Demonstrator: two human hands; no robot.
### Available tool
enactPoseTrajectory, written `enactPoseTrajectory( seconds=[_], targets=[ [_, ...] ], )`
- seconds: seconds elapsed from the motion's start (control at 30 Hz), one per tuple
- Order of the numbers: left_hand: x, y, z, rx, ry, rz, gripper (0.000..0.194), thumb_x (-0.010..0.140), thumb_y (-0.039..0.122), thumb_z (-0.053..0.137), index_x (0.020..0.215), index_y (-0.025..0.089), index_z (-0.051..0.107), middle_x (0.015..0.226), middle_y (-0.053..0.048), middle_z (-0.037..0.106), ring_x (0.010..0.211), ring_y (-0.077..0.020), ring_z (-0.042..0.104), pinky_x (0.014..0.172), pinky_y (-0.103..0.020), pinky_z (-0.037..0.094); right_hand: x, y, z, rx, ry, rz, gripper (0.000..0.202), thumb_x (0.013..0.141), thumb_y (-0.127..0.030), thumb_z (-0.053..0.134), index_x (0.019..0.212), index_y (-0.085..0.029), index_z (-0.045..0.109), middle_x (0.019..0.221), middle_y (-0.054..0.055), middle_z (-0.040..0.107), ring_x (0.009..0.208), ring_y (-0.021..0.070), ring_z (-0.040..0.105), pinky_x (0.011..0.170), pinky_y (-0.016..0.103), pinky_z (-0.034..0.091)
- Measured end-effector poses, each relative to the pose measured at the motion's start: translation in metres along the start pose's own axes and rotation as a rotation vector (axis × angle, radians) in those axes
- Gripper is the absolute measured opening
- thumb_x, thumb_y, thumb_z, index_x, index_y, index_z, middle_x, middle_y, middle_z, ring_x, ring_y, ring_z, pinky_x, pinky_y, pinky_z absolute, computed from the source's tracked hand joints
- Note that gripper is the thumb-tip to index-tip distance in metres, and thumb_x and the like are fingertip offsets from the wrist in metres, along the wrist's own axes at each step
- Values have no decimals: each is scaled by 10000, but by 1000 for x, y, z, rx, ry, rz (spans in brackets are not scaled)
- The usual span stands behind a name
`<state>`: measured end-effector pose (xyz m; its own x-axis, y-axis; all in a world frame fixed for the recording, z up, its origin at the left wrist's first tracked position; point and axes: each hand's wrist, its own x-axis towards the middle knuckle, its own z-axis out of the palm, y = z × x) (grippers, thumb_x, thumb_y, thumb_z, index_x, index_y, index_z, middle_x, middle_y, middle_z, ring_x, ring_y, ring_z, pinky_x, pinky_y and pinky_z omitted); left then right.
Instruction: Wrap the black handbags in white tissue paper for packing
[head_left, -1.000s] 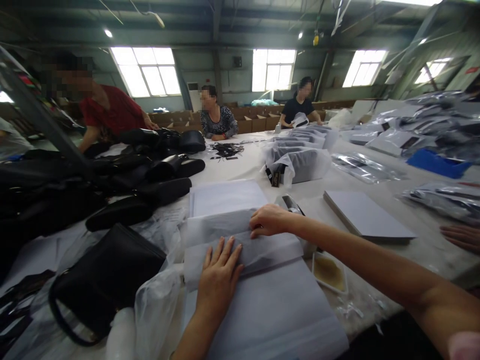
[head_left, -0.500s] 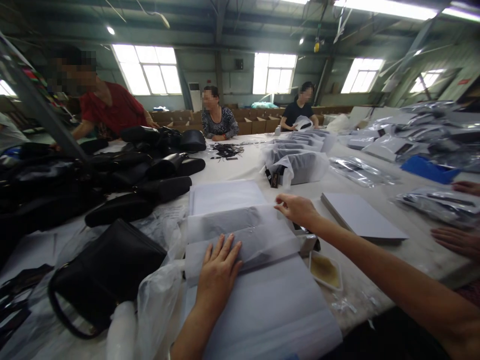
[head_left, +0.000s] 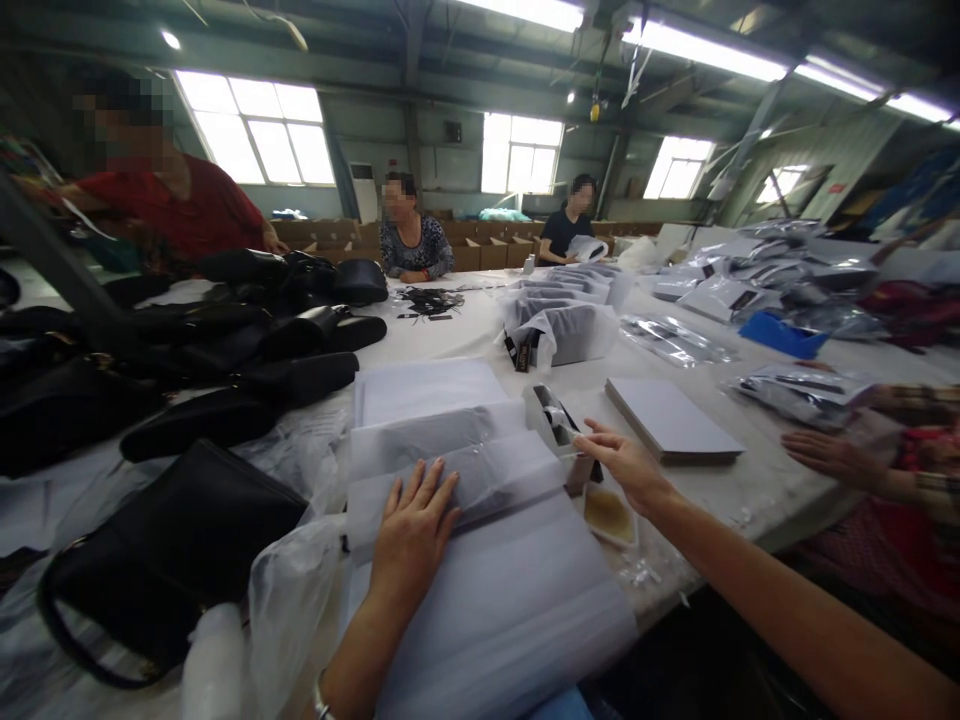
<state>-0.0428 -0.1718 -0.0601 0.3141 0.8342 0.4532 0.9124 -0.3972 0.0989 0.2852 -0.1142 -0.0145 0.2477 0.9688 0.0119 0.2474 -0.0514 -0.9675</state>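
Note:
A dark flat item wrapped in translucent white tissue paper [head_left: 525,468] lies before me on a stack of larger sheets [head_left: 495,610]. My left hand [head_left: 420,510] rests flat on the wrapping, fingers spread. To the right of the package stands a tape dispenser [head_left: 545,408]. My right hand [head_left: 626,465] is at its near end, thumb and forefinger closed on what looks like the end of the clear tape [head_left: 571,436]. A shallow tray with a yellowish pad [head_left: 609,514] sits just below the dispenser, partly beside my right wrist.
A black handbag [head_left: 180,540] and a white bottle [head_left: 215,660] stand at left, with more black bags [head_left: 247,340] behind. A stack of white boards [head_left: 671,420] lies right. Wrapped items [head_left: 577,335] stand ahead. A co-worker's hands [head_left: 832,455] are at far right.
My right hand has moved from the wrapping's upper right edge down to the tape dispenser, which is now uncovered. My left hand stays on the package. The view has turned to the right.

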Motion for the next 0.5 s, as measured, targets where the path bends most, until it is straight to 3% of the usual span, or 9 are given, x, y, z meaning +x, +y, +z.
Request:
enactPoseTrajectory(
  seconds=[0.13,0.3,0.4,0.5],
  targets=[
    [0,1,0,4,9,-9,442,955,335,534,1386,238,536,1503,-64,453,1388,-319,422,1088,-550,412,-27,-13,-7,123,61,-38,369,620,-529,827,808,-214,790,1394,89,572,1309,295,484,1095,383,376],
    [-1,0,1,-5,14,-11,436,956,329,533,1383,244,541,1502,-62,453,1392,-319,417,1096,-549,404,-53,0,-18,244,-56,270,464,693,-573,777,947,-185,778,1132,116,718,1075,247,647,862,307,537],
    [0,0,1,8,0,-5,440,960,330,526,1391,245,532,1507,-62,446,1392,-318,416,1095,-545,406,-51,16,-22,237,-138,360,431,674,-512,817,924,-165,767,981,105,746,828,181,690,726,263,555],
    [0,0,1,10,-2,-6,436,960,331,524,1388,245,535,1506,-61,447,1389,-318,422,1092,-542,410,-38,24,-26,55,-226,284,398,696,-521,783,838,-150,753,793,71,731,649,147,641,625,259,526]
  ],
)
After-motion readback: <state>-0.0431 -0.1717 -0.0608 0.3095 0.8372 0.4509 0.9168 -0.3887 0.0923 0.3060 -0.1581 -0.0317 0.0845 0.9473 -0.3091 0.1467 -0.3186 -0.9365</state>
